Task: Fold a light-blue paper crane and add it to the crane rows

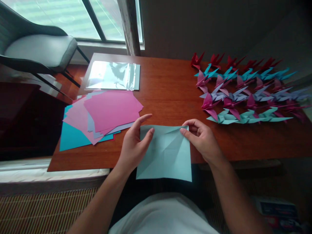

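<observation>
A square sheet of pale mint origami paper [165,156] hangs over the table's near edge, with diagonal and straight crease lines across it. At its upper right corner, my right hand [201,136] pinches the paper between thumb and bent fingers. My left hand [136,141] grips the upper left side, thumb on the front face and the index finger stretched out past the top edge; its other fingers are partly hidden. The sheet is opened out, its lower edge free.
Loose coloured paper sheets [114,110] lie fanned out on the wooden table [165,87] at left. Behind them is a clear-wrapped paper pack [109,76]. Rows of folded paper cranes [246,94] stand at right. A chair [41,48] is by the window.
</observation>
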The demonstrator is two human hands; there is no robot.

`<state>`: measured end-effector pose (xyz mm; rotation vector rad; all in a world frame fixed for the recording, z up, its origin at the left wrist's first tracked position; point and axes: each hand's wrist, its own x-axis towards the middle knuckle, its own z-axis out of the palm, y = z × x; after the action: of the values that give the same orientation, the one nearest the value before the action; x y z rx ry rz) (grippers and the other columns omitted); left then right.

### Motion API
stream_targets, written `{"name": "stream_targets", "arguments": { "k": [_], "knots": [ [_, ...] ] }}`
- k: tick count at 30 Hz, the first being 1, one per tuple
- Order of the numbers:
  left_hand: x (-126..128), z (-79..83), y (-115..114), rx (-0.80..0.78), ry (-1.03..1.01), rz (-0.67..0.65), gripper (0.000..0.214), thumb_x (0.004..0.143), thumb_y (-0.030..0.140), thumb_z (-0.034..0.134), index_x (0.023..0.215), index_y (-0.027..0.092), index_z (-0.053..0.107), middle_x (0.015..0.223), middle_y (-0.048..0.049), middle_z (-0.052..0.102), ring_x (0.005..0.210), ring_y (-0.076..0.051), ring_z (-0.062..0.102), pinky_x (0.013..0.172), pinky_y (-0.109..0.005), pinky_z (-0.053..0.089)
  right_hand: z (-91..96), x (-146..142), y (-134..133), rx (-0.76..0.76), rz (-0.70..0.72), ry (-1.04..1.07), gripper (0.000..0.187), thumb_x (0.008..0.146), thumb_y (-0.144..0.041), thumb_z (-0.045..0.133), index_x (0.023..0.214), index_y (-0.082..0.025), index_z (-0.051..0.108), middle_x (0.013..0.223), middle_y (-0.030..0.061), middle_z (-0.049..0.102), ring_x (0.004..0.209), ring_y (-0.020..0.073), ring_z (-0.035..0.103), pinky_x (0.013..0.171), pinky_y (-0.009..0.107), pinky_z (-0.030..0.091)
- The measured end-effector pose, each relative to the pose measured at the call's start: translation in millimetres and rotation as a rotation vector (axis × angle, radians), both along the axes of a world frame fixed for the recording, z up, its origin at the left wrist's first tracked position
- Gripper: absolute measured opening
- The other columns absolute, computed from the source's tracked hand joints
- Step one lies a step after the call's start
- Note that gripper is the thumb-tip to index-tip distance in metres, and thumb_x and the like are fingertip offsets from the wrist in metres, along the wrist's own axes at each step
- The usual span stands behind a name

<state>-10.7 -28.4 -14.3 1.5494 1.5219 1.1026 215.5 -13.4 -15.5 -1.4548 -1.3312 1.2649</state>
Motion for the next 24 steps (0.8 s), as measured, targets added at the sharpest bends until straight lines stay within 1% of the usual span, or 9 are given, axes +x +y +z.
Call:
{"name": "stream_targets", "arguments": {
  "k": [2, 4, 6, 8, 9, 11, 17, 20, 24],
  "knots": [
    [1, 0.0, 0, 0.116, 0.16, 0.035, 0.05, 0.094, 0.022, 0.061, 0.143, 0.02, 0.051, 0.121, -0.0096, 0.073, 0.099, -0.021, 0.072, 0.088, -0.035, 0.056, -1.2, 0, 1, 0.016, -0.036, -0.06, 0.023, 0.079, -0.038, 0.075, 0.087, -0.021, 0.062, 0.076, -0.0004, 0.065, 0.067, 0.0146, 0.062, 0.059, 0.025, 0.049],
    [1, 3.0, -3, 0.287, 0.386, 0.099, 0.05, 0.093, 0.019, 0.061, 0.142, 0.017, 0.05, 0.129, -0.0143, 0.069, 0.112, -0.026, 0.068, 0.096, -0.041, 0.054, -1.6, 1, 1, 0.041, -0.053, -0.157, 0.021, 0.081, -0.038, 0.072, 0.087, -0.021, 0.062, 0.072, -0.0007, 0.063, 0.064, 0.0147, 0.06, 0.058, 0.026, 0.047],
    [3, 7.9, -9, 0.434, 0.583, 0.122, 0.04, 0.09, 0.017, 0.063, 0.13, 0.015, 0.059, 0.131, -0.0167, 0.067, 0.12, -0.03, 0.063, 0.102, -0.046, 0.049, -1.8, 2, 1, 0.071, -0.063, -0.266, 0.019, 0.083, -0.037, 0.07, 0.087, -0.021, 0.062, 0.072, -0.0004, 0.063, 0.063, 0.0153, 0.06, 0.059, 0.027, 0.046],
    [6, 12.0, -16, 0.492, 0.67, 0.024, 0.022, 0.088, 0.014, 0.064, 0.111, 0.017, 0.067, 0.123, -0.0129, 0.071, 0.111, -0.029, 0.066, 0.097, -0.045, 0.051, -2.1, 2, 1, 0.096, -0.069, -0.359, 0.017, 0.083, -0.037, 0.068, 0.088, -0.021, 0.063, 0.072, 0.0001, 0.064, 0.064, 0.0161, 0.061, 0.06, 0.029, 0.046],
    [8, 13.0, -19, 0.501, 0.705, -0.04, 0.015, 0.088, 0.014, 0.064, 0.103, 0.018, 0.068, 0.118, -0.0104, 0.074, 0.106, -0.029, 0.067, 0.094, -0.044, 0.051, -2.5, 2, 1, 0.108, -0.067, -0.406, 0.017, 0.084, -0.036, 0.068, 0.088, -0.021, 0.063, 0.071, -0.0001, 0.064, 0.063, 0.0161, 0.061, 0.061, 0.029, 0.046],
    [12, 12.3, -26, 0.446, 0.801, -0.156, 0.014, 0.091, 0.018, 0.063, 0.103, 0.018, 0.069, 0.117, -0.0086, 0.075, 0.103, -0.029, 0.068, 0.088, -0.044, 0.051, -3.1, 2, 0, 0.142, -0.066, -0.51, 0.015, 0.085, -0.034, 0.067, 0.09, -0.021, 0.064, 0.068, -0.0012, 0.062, 0.06, 0.016, 0.06, 0.061, 0.029, 0.045],
    [17, 0.9, -30, 0.274, 0.943, -0.27, 0.036, 0.099, 0.027, 0.052, 0.132, 0.015, 0.06, 0.146, -0.0151, 0.059, 0.131, -0.033, 0.057, 0.102, -0.05, 0.044, -4.5, 0, -3, 0.255, -0.024, -0.733, 0.02, 0.085, -0.039, 0.07, 0.096, -0.022, 0.065, 0.072, 0.0006, 0.065, 0.063, 0.0189, 0.061, 0.064, 0.032, 0.044],
    [16, -1.6, -25, 0.259, 0.94, -0.314, 0.037, 0.101, 0.025, 0.047, 0.134, 0.014, 0.059, 0.151, -0.015, 0.054, 0.137, -0.032, 0.053, 0.109, -0.051, 0.04, -6.2, 1, -5, 0.289, -0.023, -0.704, 0.027, 0.082, -0.039, 0.074, 0.1, -0.022, 0.064, 0.082, 0.0033, 0.069, 0.066, 0.0192, 0.061, 0.065, 0.033, 0.047],
    [16, -2.5, -16, 0.263, 0.919, -0.365, 0.039, 0.1, 0.022, 0.046, 0.136, 0.013, 0.058, 0.154, -0.015, 0.05, 0.142, -0.032, 0.048, 0.115, -0.051, 0.036, -8.7, -2, -11, 0.269, -0.019, -0.439, 0.037, 0.082, -0.033, 0.074, 0.115, -0.024, 0.06, 0.085, 0.0, 0.065, 0.06, 0.0143, 0.056, 0.055, 0.028, 0.047]
  ]
}}
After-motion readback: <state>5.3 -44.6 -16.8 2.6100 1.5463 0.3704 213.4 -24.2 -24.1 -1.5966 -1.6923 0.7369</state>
